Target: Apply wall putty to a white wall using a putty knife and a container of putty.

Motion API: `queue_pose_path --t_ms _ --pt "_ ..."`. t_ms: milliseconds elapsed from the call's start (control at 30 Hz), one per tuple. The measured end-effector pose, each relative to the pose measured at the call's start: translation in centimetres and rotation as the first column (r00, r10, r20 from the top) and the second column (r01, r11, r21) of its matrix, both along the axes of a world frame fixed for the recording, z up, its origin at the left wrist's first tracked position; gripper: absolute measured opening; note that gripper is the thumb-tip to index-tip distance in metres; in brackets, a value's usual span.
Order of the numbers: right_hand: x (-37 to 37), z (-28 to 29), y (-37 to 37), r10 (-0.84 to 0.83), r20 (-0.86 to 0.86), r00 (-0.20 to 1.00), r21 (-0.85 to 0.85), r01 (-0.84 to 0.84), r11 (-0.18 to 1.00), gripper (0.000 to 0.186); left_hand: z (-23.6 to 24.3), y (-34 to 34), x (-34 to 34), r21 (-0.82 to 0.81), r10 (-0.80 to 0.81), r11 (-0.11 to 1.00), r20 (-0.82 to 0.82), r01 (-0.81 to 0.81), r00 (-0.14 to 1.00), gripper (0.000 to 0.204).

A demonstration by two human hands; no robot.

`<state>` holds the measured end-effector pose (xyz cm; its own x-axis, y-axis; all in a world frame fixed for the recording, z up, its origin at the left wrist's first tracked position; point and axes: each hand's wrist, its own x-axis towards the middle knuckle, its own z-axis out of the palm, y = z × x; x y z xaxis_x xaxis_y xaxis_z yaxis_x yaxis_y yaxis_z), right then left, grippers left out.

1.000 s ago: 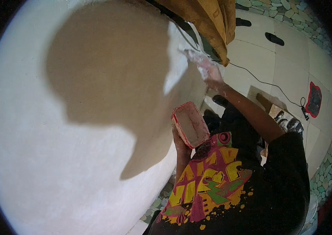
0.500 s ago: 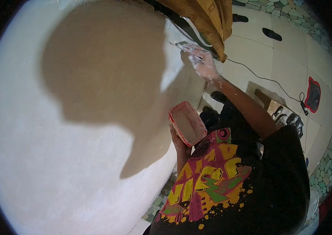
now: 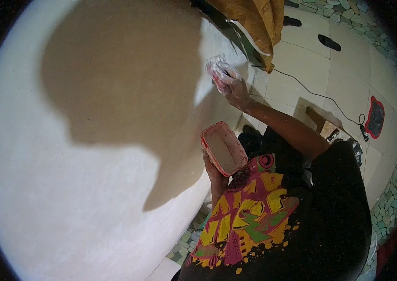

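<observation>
My left hand (image 3: 214, 172) grips a red rectangular tub (image 3: 225, 149) by its near left side, close to my shirt. The tub is tilted, and a pale greyish paste coats its inside. Farther off, my right hand (image 3: 237, 90) is closed round a flat, pinkish thing (image 3: 217, 72) thickly smeared with white paste; its exact kind does not show. It is held by the pale wall (image 3: 100, 187); I cannot tell whether it touches the surface. White specks dot my right hand and forearm.
A brown cloth or sheet (image 3: 254, 23) hangs at the top, near my right hand. A thin black cable (image 3: 308, 91) crosses the tiled floor (image 3: 348, 79). Dark slippers (image 3: 329, 42), a red-edged dark mat (image 3: 375, 117) and a paint-spattered box (image 3: 332, 131) lie to the right.
My right hand has moved slightly nearer and turned, so the white-smeared face of the thing in it shows more. My left hand and the tub have stayed nearly still.
</observation>
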<state>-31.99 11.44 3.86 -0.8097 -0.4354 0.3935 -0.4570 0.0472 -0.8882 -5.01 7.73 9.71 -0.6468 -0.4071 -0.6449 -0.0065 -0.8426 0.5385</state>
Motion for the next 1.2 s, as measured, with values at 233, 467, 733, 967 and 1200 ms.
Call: queue_pose_path --t_ms 233,467,733,967,1200 --pt "-0.2 0.4 4.0 0.204 -0.075 0.976 -0.158 -0.213 0.964 0.038 1.4 -1.0 -1.9 -0.039 -0.038 0.998 0.095 0.042 0.995 0.060" --pt "-4.0 4.1 0.5 -0.085 0.462 0.883 -0.219 0.207 0.953 0.037 1.2 -0.5 -2.1 -0.075 -0.051 0.996 0.054 0.055 0.997 0.060" --pt "-0.5 2.6 1.6 -0.012 0.158 0.987 -0.207 0.045 0.977 0.033 -0.7 -1.6 0.2 -0.027 0.011 1.000 0.026 -0.010 1.000 0.060" --pt "-4.1 2.6 2.5 0.022 0.152 0.988 -0.245 0.016 0.969 0.040 -0.6 -2.3 0.2 -0.083 -0.042 0.996 0.038 0.045 0.998 0.062" --pt "-5.9 3.1 0.4 -0.122 0.248 0.961 -0.135 0.159 0.978 0.042 -1.1 -1.5 0.9 -0.040 0.021 0.999 -0.033 -0.023 0.999 0.061"
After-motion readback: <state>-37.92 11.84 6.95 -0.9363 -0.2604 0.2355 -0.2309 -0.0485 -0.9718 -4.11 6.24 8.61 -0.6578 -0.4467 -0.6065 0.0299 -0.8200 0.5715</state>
